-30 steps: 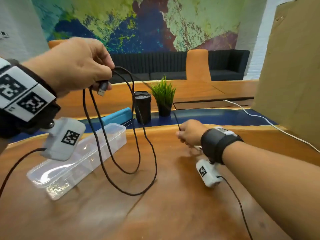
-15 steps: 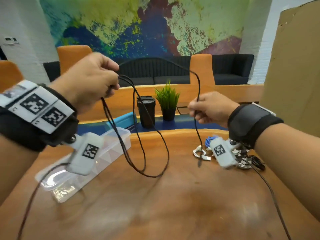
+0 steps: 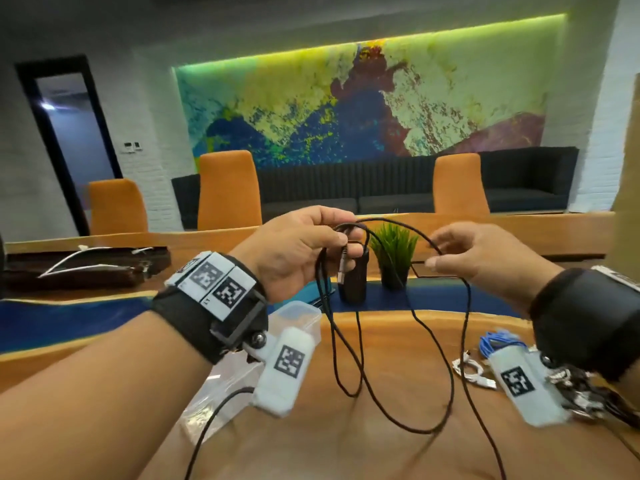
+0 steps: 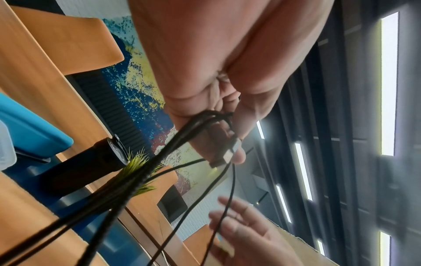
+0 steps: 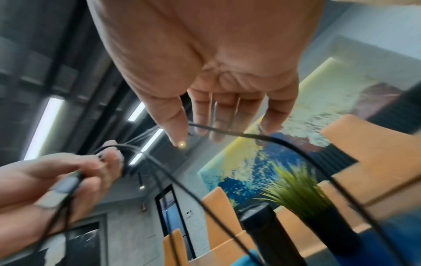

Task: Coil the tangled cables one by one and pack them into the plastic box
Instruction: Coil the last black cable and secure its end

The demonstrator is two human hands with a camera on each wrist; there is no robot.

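My left hand [image 3: 346, 244] grips several loops of a black cable [image 3: 426, 431] in the air above the wooden table [image 3: 346, 455]. The cable's USB plug [image 3: 341, 273] hangs just under its fingers. Close to its right, my right hand [image 3: 437, 252] pinches a further stretch of the same cable between thumb and fingers. From there the cable arches across to the left hand. The loops dangle to the tabletop. The clear plastic box [image 3: 298, 315] lies below my left wrist, mostly hidden by it. In the left wrist view the plug [image 4: 224, 156] lies against the fingers.
A tangle of other cables [image 3: 474, 368], with a blue one [image 3: 498, 341], lies on the table under my right wrist. A black cup [image 3: 353, 285] and a small potted plant [image 3: 394, 251] stand behind the hands. A cardboard sheet [image 3: 628, 220] stands at the far right.
Both hands have risen. My right hand lifted a stretch of the black cable off the table and carried it left, close to my left hand, making another loop.
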